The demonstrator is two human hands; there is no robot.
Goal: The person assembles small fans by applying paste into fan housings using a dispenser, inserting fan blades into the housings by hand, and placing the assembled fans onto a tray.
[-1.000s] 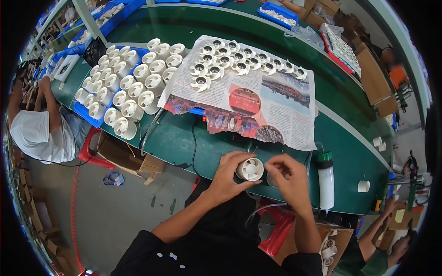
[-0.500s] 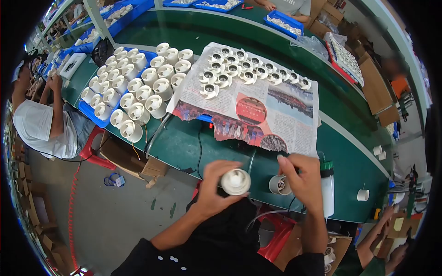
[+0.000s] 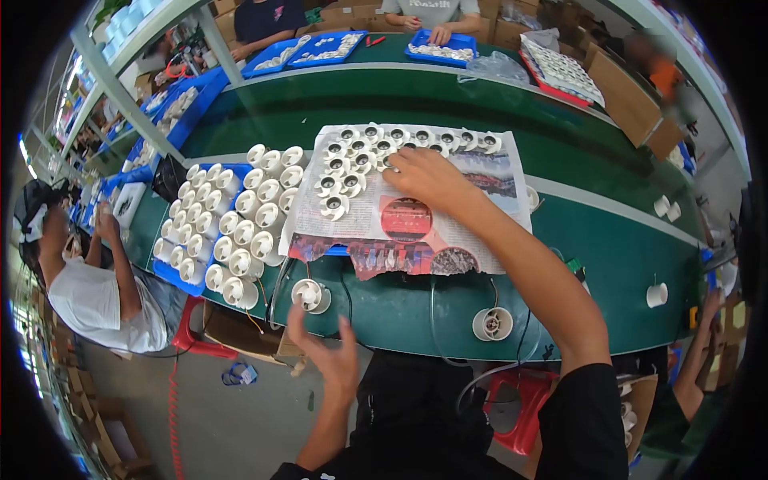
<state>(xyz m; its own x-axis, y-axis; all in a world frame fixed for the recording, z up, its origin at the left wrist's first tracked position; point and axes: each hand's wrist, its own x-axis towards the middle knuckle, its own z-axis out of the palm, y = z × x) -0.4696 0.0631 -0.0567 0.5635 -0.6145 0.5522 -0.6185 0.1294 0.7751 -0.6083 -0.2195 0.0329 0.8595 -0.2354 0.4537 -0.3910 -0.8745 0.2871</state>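
Note:
My left hand [image 3: 326, 352] has its fingers spread and holds nothing, just below a white cylindrical housing [image 3: 310, 296] that stands near the table's front edge. Reaching over the newspaper [image 3: 352, 240], my right hand [image 3: 420, 178] touches the group of white fan rotors [image 3: 334, 206] with black centres. Its fingertips are bent down among them, and whatever they grip is hidden. Another white housing [image 3: 492, 324], with its inside showing, sits at the front edge below the newspaper.
Many white housings [image 3: 267, 214] stand at the left, some in a blue tray [image 3: 178, 278]. A single housing [image 3: 657, 295] is at the right. A co-worker [image 3: 108, 300] sits at the left; others are across the table. Tubes and cables cross the front edge.
The housing from my left hand now stands on the table, and that hand has opened and drawn back. My right hand has moved up and forward to the rotors. The view has tilted up.

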